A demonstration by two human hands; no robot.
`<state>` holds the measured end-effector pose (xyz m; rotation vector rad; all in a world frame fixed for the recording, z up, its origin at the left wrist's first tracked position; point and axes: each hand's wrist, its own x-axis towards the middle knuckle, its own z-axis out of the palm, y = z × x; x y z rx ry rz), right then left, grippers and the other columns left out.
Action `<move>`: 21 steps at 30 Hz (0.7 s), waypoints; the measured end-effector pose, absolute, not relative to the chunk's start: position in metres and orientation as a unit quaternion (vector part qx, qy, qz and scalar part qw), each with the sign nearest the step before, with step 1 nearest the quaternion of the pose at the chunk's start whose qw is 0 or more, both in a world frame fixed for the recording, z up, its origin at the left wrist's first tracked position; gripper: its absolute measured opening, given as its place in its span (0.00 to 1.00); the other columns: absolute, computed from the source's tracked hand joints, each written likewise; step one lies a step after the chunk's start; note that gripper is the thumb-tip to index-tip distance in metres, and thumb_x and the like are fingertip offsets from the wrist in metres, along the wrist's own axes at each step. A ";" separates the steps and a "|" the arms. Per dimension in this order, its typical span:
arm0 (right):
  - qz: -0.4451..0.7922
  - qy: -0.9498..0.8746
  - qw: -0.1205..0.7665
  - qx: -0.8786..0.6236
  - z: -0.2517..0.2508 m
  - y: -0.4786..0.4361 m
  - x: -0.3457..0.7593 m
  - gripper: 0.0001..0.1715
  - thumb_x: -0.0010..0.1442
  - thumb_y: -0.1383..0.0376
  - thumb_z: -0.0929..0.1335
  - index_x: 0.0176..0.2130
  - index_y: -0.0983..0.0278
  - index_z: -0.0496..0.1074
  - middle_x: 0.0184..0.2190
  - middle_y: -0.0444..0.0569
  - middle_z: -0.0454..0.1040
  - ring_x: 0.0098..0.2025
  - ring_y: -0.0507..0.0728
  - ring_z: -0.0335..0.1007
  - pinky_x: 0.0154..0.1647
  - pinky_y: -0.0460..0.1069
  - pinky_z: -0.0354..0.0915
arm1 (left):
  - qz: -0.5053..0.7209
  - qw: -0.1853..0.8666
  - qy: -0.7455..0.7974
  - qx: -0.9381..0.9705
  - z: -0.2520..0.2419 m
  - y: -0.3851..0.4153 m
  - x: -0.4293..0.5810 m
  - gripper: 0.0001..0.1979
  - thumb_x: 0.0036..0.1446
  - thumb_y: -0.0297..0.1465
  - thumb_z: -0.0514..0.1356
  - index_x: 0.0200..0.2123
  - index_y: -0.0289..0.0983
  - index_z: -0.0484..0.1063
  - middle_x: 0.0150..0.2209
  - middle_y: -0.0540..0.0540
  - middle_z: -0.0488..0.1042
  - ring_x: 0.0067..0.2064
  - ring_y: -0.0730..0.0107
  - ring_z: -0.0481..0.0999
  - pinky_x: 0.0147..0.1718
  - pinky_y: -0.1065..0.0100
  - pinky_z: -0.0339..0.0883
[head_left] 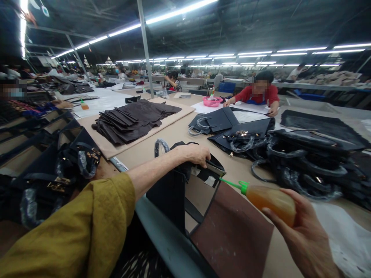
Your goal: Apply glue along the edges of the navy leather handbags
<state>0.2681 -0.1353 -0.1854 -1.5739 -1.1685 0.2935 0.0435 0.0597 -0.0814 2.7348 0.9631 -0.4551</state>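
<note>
My left hand (198, 154) grips the top edge of a black handbag (166, 200), its fingers curled over the rim. The bag rests at the table's edge with its beige inside facing me, and small pale patches show near the rim. In my right hand (304, 227) is a glue bottle (271, 200) of amber liquid with a green cap. Its thin green nozzle points left, with the tip at or very near the bag's edge; contact I cannot tell. Under the bag lies a reddish-brown sheet (234, 227).
Dark leather pieces (133, 119) lie stacked on a beige board (182, 110). Black handbags with wrapped handles (301, 162) pile up at right; more bags (43, 162) stand at left. A co-worker in red (268, 94) leans over the far side near a pink basket (212, 101).
</note>
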 end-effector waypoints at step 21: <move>0.170 -0.508 0.514 -0.670 -0.204 -0.149 0.271 0.41 0.43 0.43 0.76 0.51 0.57 0.67 0.48 0.50 0.72 0.44 0.67 0.73 0.42 0.56 0.72 | -0.151 0.090 0.326 0.929 -0.085 0.053 0.044 0.10 0.52 0.35 0.61 0.38 0.40 0.77 0.35 0.49 0.78 0.34 0.69 0.73 0.25 0.71 0.56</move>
